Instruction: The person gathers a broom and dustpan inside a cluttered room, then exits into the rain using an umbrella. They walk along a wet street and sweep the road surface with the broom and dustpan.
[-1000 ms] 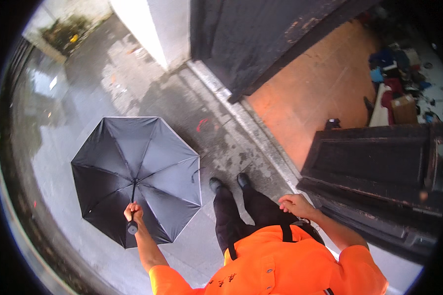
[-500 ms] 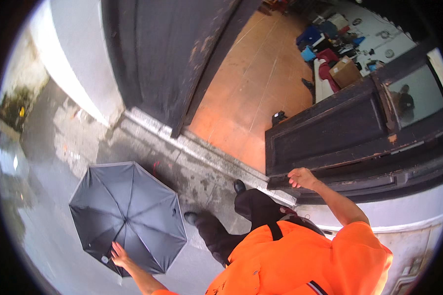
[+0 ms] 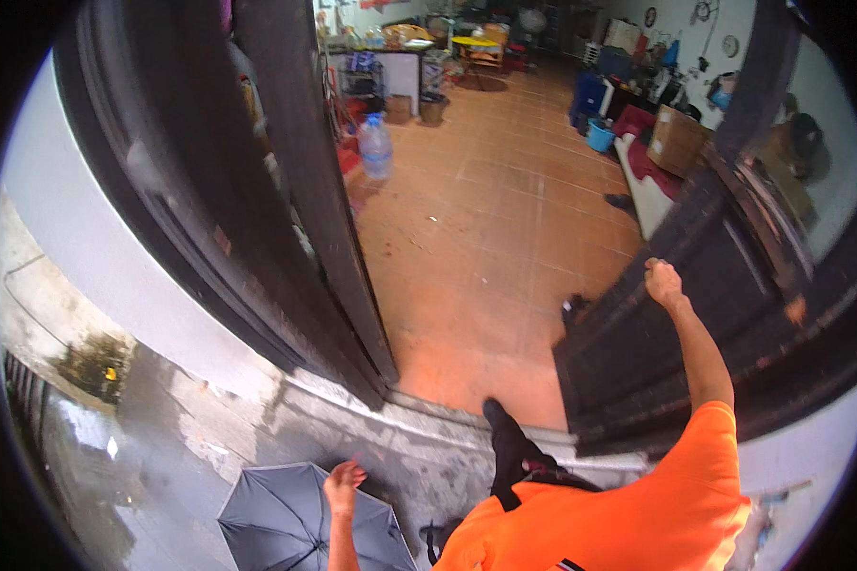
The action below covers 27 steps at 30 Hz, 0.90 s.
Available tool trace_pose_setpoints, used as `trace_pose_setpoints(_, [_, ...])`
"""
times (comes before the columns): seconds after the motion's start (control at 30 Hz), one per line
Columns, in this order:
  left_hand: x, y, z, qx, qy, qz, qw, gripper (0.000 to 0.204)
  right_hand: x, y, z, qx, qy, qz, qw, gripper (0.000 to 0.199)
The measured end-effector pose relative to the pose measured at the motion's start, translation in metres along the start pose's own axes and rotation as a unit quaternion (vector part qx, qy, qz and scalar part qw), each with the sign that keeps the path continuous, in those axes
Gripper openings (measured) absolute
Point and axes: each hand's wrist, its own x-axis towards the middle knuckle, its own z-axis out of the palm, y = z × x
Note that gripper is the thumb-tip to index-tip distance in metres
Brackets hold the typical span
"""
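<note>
My left hand is raised over the far edge of an open dark grey umbrella, which rests on the wet ground. Its fingers are loosely bent and apart, with nothing visibly held. A small red patch shows beside the fingertips; I cannot make out what it is. My right hand is out ahead on the right, fingers curled into a fist, level with the edge of a dark wooden door. Whether it touches that door cannot be made out. One black shoe is at the doorway's stone sill.
Another dark door panel stands at the left. Inside, on orange floor tiles, are a large blue-tinted water bottle, a light-blue bucket, a cardboard box and a yellow table at the back.
The view has lifted toward the room. My left hand has moved from over the umbrella's near part to its far edge. My right hand has reached forward to the door's edge. One foot has stepped onto the sill.
</note>
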Motion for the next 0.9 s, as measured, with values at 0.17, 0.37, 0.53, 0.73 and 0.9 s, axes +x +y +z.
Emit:
trace_pose_setpoints(0.17, [0.092, 0.191, 0.186, 0.108, -0.056, 0.236, 0.964, 0.021, 0.136, 0.020, 0.038, -0.199, -0.020, -0.090, 0.976, 0.033])
trace_pose_setpoints(0.37, [0.278, 0.401, 0.276, 0.071, 0.140, 0.401, 0.902, 0.029, 0.203, 0.033, 0.025, -0.357, -0.267, -0.044, 0.894, 0.034])
trace_pose_setpoints(0.53, [0.401, 0.520, 0.268, 0.216, 0.306, 0.422, 0.826, 0.047, 0.216, 0.057, 0.057, -0.389, -0.382, -0.070, 0.835, 0.040])
trace_pose_setpoints(0.73, [0.447, 0.551, 0.285, -0.060, 0.167, 0.364, 0.914, 0.032, 0.205, 0.055, 0.047, -0.393, -0.346, -0.129, 0.842, 0.031])
trace_pose_setpoints(0.9, [0.461, 0.581, 0.316, -0.171, 0.173, 0.235, 0.941, 0.045, 0.197, 0.058, 0.041, -0.386, -0.323, -0.125, 0.855, 0.030])
